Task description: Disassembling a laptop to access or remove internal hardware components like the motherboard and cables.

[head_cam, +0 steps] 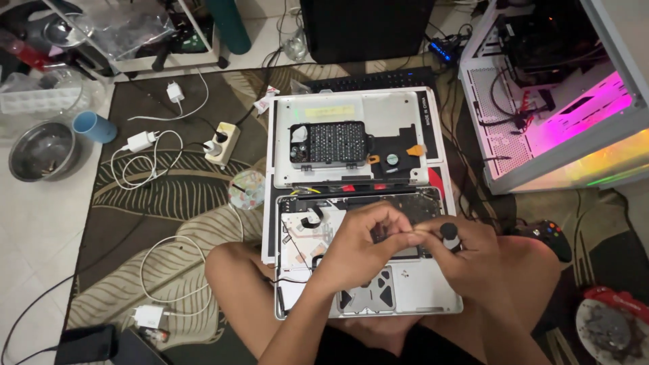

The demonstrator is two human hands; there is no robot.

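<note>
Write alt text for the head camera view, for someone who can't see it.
A seated person's left hand and right hand meet over an opened laptop, the right holding a black-capped screwdriver. The removed bottom cover above holds a bit case.

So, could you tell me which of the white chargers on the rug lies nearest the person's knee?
The white charger at the lower left, just beside the left knee; the other two lie farther up the rug.

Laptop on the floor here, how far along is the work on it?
Done: the bottom cover is off and lies behind the opened laptop, with a screwdriver bit case and a small fan resting on it. In hand: the right hand grips a black-capped screwdriver, the left hand pinching at its tip. Left: the internals remain exposed, the cover not refitted.
</note>
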